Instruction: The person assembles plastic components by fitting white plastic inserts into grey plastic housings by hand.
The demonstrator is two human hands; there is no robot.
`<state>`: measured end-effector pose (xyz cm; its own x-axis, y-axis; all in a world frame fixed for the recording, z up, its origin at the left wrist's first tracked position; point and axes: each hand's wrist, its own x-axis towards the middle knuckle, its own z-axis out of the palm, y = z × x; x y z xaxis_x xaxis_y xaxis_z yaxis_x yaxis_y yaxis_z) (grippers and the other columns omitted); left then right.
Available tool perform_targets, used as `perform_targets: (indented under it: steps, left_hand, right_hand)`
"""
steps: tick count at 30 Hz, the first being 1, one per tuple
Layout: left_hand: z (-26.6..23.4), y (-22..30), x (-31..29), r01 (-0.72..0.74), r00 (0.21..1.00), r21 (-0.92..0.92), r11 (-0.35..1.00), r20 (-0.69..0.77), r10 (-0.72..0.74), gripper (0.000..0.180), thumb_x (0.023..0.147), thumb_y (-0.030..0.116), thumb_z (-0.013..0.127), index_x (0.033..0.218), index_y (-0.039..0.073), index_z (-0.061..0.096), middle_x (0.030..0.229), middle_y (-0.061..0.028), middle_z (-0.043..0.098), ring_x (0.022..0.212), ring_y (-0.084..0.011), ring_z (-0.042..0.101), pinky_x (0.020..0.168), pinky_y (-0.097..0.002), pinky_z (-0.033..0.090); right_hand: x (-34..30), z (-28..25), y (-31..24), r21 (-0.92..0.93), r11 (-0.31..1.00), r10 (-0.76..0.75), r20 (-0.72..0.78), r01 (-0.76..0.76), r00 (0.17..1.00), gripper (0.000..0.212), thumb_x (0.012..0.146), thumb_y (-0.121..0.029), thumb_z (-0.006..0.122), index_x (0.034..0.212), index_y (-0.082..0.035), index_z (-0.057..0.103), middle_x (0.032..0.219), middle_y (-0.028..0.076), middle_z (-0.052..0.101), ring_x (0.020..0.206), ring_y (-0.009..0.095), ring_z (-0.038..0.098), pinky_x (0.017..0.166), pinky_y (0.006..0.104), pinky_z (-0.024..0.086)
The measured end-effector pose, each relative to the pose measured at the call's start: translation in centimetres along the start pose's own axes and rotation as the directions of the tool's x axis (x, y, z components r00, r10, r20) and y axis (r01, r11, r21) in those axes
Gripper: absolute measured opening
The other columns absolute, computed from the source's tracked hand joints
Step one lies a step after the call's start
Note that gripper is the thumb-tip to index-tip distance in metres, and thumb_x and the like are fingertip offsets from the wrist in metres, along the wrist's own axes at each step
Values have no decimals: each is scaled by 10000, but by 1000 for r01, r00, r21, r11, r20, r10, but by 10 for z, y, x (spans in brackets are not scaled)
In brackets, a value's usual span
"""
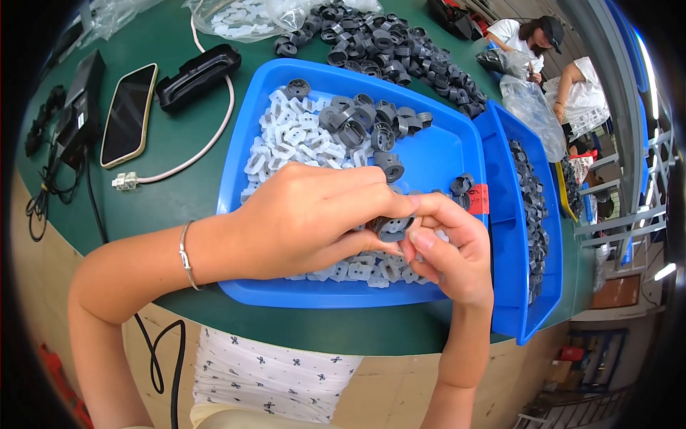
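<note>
My left hand (pixel 307 218) and my right hand (pixel 450 247) meet over the near part of a blue plastic tray (pixel 443 154). Together their fingertips pinch one small dark grey ring-shaped part (pixel 391 227). Inside the tray, a heap of small white plastic pieces (pixel 293 139) lies at the left and under my hands. Several dark grey ring parts (pixel 364 121) lie at the tray's far side. A thin silver bracelet (pixel 186 256) circles my left wrist.
A second blue tray (pixel 518 286) with grey parts stands on the right. A big pile of grey rings (pixel 386 39) and clear bags lie behind. A phone (pixel 128 114), black holder (pixel 199 73), white cable (pixel 179 168) sit left. Two people work at far right.
</note>
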<state>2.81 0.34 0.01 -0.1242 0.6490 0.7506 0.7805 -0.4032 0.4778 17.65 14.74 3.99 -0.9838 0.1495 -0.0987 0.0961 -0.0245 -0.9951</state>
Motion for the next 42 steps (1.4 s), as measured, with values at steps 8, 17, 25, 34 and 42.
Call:
perform_targets:
  steps: [8, 17, 25, 34, 42]
  left_hand:
    - [3, 0, -2, -56, 998, 52, 997, -25, 57, 436, 668, 155, 791, 1062, 79, 620, 635, -57, 534, 477, -181, 520, 427, -268, 390]
    - [0, -2, 2, 359, 932, -239, 902, 134, -336, 405, 725, 115, 762, 1081, 61, 576, 721, -15, 531, 623, -68, 523, 518, -229, 425]
    - [-17, -5, 19, 779, 465, -608, 153, 397, -791, 452, 923, 546, 412, 944, 122, 568, 719, 50, 438, 630, -31, 436, 427, -185, 279]
    - [-18, -17, 13, 719, 567, -682, 136, 462, -682, 446, 939, 519, 408, 815, 106, 523, 603, 55, 396, 538, -51, 385, 425, -187, 269]
    - [-13, 1, 12, 741, 609, -612, 276, 441, -659, 352, 973, 304, 407, 1251, 91, 434, 876, -21, 387, 597, -89, 399, 461, -193, 332]
  right_hand:
    - [1, 11, 6, -54, 998, -31, -127, 24, 991, 225, 853, -12, 581, 1076, 9, 557, 830, -6, 529, 708, 45, 488, 623, 191, 409]
    - [10, -5, 9, 35, 999, 39, -129, -34, 991, 102, 896, -74, 553, 975, -12, 569, 750, -12, 521, 547, 13, 406, 456, 168, 295]
    - [-13, -121, -1, 715, 216, -202, -634, 665, 747, 304, 948, -105, 429, 1182, 88, 420, 751, 39, 426, 500, 56, 335, 385, 200, 250]
    - [16, -71, 14, 422, 850, -83, -483, 315, 872, 183, 956, -194, 481, 991, -20, 524, 610, -22, 382, 469, 57, 342, 377, 199, 226]
    - [16, 7, 0, 222, 973, 18, -312, 55, 950, 286, 966, -195, 447, 1163, -6, 533, 674, -12, 471, 519, 31, 375, 450, 169, 260]
